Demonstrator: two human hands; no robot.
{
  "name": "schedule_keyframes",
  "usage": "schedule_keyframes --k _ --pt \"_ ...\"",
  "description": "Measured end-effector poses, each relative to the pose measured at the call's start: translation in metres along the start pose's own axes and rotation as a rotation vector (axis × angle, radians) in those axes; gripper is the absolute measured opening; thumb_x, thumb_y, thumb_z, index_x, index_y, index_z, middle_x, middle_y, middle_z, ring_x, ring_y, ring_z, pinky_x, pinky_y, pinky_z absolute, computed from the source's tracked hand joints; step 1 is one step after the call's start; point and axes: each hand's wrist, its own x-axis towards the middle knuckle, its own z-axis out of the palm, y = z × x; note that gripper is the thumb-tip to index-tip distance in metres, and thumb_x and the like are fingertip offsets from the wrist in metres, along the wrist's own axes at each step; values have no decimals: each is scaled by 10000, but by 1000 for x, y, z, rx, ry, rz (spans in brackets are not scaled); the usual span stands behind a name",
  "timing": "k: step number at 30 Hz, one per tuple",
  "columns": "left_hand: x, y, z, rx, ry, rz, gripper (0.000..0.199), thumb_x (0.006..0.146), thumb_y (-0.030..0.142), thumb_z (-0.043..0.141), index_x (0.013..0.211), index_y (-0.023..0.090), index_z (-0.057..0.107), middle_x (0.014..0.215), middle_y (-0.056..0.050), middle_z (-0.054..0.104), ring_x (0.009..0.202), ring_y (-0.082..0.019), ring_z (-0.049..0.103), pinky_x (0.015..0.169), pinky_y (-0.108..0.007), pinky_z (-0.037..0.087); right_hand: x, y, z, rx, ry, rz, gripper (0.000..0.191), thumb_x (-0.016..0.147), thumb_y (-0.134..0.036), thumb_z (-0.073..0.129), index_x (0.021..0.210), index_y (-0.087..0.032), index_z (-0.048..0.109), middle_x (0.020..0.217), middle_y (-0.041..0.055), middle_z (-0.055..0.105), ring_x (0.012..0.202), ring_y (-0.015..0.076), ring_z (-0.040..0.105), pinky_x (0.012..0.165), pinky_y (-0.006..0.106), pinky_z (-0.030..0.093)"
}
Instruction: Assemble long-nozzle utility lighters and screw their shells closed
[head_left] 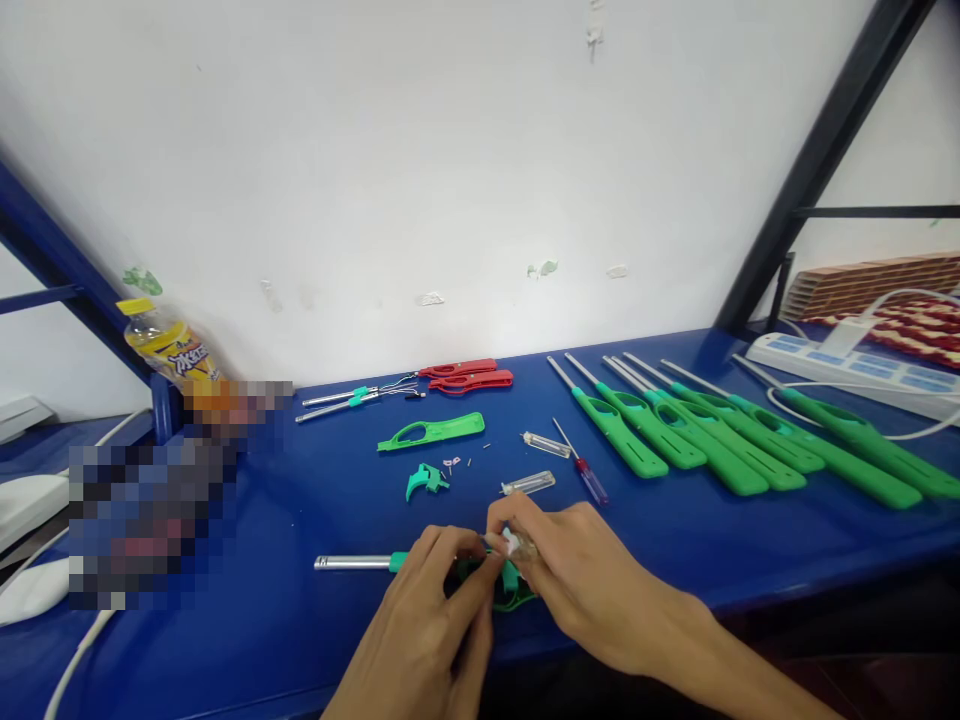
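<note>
A lighter (360, 562), partly hidden, lies near the tabletop's (255, 640) front edge, held by the left hand (435, 615); the right hand (589, 570) pinches a clear tank (528, 548) above it. Beyond lie a trigger (425, 480), two more tanks (529, 483) and a screwdriver (592, 482); green lighters (626, 440) rest rightward.

2 hands (431, 620), 7 whole green lighters (733, 468), 2 red handles (486, 380), 1 screwdriver (592, 481).

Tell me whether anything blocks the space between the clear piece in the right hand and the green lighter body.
Nothing visible stands between the clear piece, held in the right hand, and the green lighter body; the left hand covers part of that body, hiding what lies there.
</note>
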Motion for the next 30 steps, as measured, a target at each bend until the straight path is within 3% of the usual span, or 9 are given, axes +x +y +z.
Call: schedule_keyframes --k 8,14,21,23,27,30 --pt "1 3 -3 -66 87 -43 374 1004 44 476 1253 239 677 1050 -69 688 927 -197 671 801 -343 623 -4 9 7 121 72 30 146 1102 -239 353 1054 -274 486 850 -58 614 648 134 477 613 261 303" --pt "1 -1 0 35 114 -32 330 1024 66 446 1256 248 595 1024 -35 728 895 -194 718 787 -322 632 -5 9 6 112 46 39 136 1083 -204 381 1032 -277 484 821 -62 583 636 138 449 604 264 289" --pt "-4 -6 7 74 138 -130 374 1056 133 449 1407 249 506 1270 -96 674 1066 -204 746 846 -311 656 -5 9 7 94 25 55 137 1085 -194 375 1061 -282 477 822 -62 590 642 146 462 609 276 283" --pt "-4 -10 9 122 165 -97 390 1068 146 452 1443 243 503 1291 -100 680 1078 -208 752 851 -307 658 -7 9 8 65 4 50 146 1084 -193 373 1078 -284 488 837 -59 596 645 149 466 612 280 282" --pt "2 -16 12 147 206 49 263 1078 116 437 1206 229 637 1056 -34 767 889 -185 764 778 -290 649 -9 9 8 -12 -20 20 157 1093 -209 375 1095 -285 512 934 -46 646 723 153 541 667 291 308" --pt "7 -15 11 75 221 18 225 1065 106 459 1099 235 640 967 -10 756 804 -168 734 734 -274 626 -8 9 8 -37 -11 0 153 1094 -217 388 1097 -293 520 932 -54 650 728 149 561 662 288 315"
